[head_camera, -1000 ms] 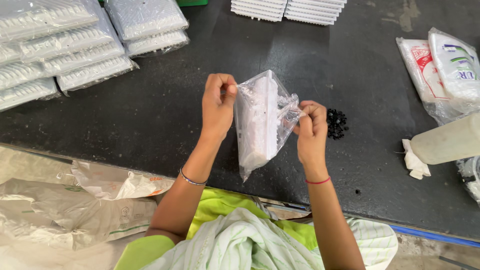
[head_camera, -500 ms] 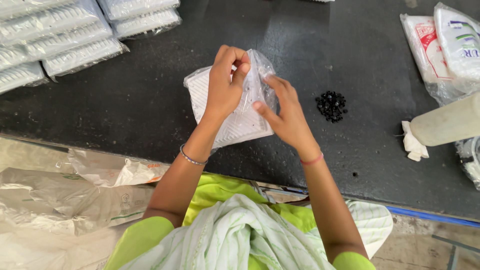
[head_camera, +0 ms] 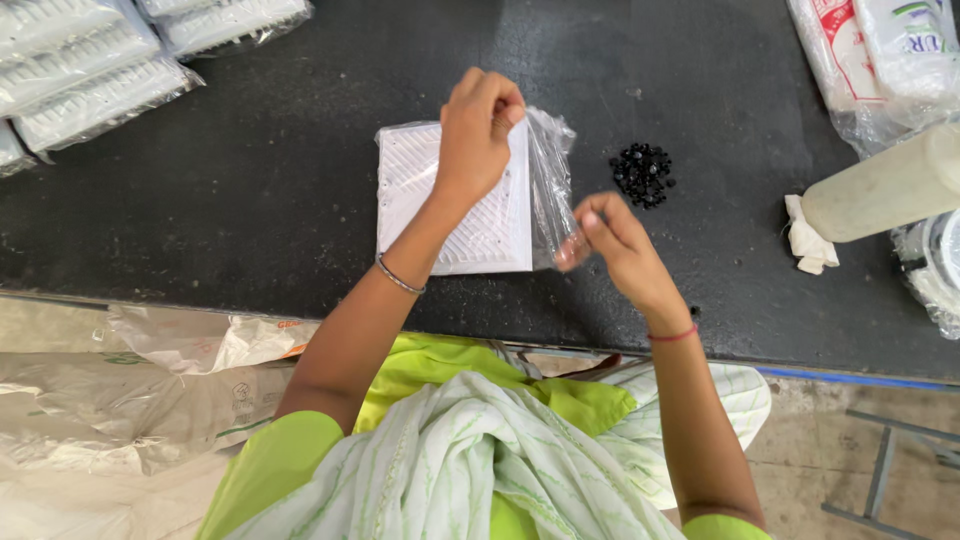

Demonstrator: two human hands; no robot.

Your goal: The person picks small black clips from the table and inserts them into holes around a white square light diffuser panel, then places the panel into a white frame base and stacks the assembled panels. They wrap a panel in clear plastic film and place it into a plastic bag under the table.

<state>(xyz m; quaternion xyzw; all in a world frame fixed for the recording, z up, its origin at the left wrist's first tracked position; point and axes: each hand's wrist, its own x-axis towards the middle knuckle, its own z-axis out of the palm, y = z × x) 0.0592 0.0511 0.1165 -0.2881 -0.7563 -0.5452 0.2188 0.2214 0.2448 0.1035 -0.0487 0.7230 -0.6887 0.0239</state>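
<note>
We had our left hand (head_camera: 478, 125) pinched on the top edge of the clear plastic bag (head_camera: 548, 180), pinning the white ribbed square pad (head_camera: 450, 205) flat on the black bench (head_camera: 250, 200). Our right hand (head_camera: 612, 240) had its fingers (head_camera: 575, 250) clamped on the bag's loose lower corner, tugging the film taut so it wouldn't bunch up.

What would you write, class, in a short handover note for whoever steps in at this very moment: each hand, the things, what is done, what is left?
Left hand: pinching the top edge of the clear plastic bag over the white ribbed pack.
Right hand: gripping the bag's loose lower right edge.
Pack lies flat on the black table; small black beads sit in a pile to its right; finished bagged packs stacked far left.
Done: pack is in the bag.
Left: the bag's loose end looks not yet closed.
</note>
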